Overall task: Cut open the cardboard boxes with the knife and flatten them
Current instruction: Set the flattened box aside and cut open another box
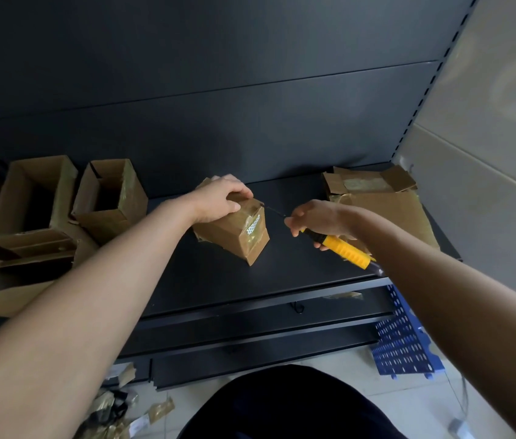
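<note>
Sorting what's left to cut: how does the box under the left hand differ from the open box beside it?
The held box is taped shut; the open box shows a dark inside. The left hand grips the held box, with the knife blade at its top; no hand touches the open box. The held box has a white label; the open box shows none. Both are brown taped cardboard.

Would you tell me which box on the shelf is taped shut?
The small box under the left hand; the open boxes stand left of it, and the flat boxes lie to its right.
</note>
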Demonstrator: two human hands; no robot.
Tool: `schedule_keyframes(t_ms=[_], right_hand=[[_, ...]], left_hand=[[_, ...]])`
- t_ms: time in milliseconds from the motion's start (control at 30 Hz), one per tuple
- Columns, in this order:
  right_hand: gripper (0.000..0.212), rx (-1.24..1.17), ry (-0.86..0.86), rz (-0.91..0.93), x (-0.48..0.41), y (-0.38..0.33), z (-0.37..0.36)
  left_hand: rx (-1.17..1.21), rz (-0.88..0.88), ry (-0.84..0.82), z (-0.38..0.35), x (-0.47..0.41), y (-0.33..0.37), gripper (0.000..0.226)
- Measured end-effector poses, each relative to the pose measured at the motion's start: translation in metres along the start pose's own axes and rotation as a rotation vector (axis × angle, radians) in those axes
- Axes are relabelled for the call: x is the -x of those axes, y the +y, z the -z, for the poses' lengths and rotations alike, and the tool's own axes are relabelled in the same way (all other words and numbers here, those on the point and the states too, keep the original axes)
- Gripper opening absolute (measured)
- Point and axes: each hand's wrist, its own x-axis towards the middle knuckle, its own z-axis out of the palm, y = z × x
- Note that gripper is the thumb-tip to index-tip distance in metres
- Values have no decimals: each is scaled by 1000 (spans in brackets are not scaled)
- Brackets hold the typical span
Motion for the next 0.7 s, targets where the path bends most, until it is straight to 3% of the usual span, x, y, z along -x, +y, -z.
schedule_keyframes(t_ms=[200,333,500,700], right_hand=[[24,120,22,88,6,-8,-10],[27,159,120,46,4,-8,-14],[28,139,148,33,1,-7,-19],[27,125,85,87,9,-9,-14]], left_hand=[[-90,-13,-62,11,4,5,41],[-32,1,-33,7,8,4,17],[-129,-10,-150,9,13,3,36],[-156,-48,-62,5,14,2,37]])
